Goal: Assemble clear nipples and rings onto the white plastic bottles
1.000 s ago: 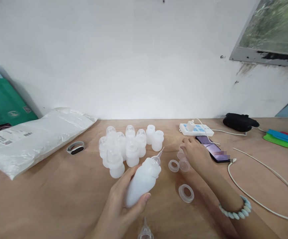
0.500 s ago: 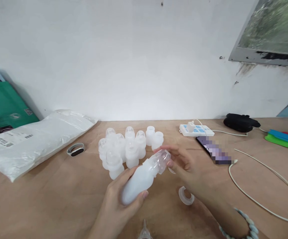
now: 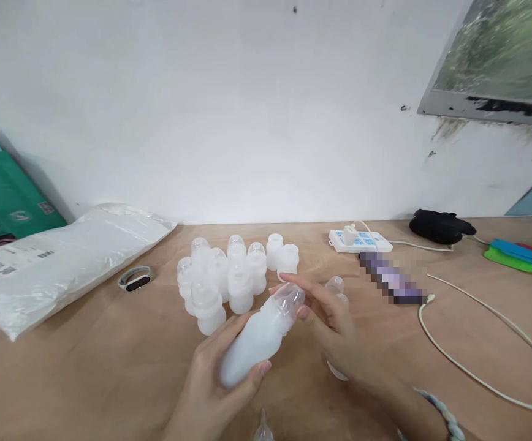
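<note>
My left hand [image 3: 222,361] is wrapped round the body of a translucent white bottle [image 3: 254,343], tilted up to the right. A clear cap [image 3: 290,300] sits over the bottle's top end. My right hand [image 3: 328,315] has its fingers curved round that cap, the thumb on its near side. Beyond them stands a group of several similar bottles [image 3: 220,275], most with clear domed caps. Two bottles without caps [image 3: 274,251] stand to their right. Clear parts [image 3: 334,285] lie behind my right hand, and a small pointed clear piece [image 3: 263,429] is at the bottom edge.
A white plastic package [image 3: 77,257] and a wristband [image 3: 136,278] lie at the left. On the right are a power strip [image 3: 380,243], a phone [image 3: 392,278], a white cable [image 3: 477,395], a black case [image 3: 440,226] and coloured flat pieces [image 3: 514,256].
The clear cap now sits lower over the bottle's top, and my right hand has moved down and slightly left with it. The view has shifted a little.
</note>
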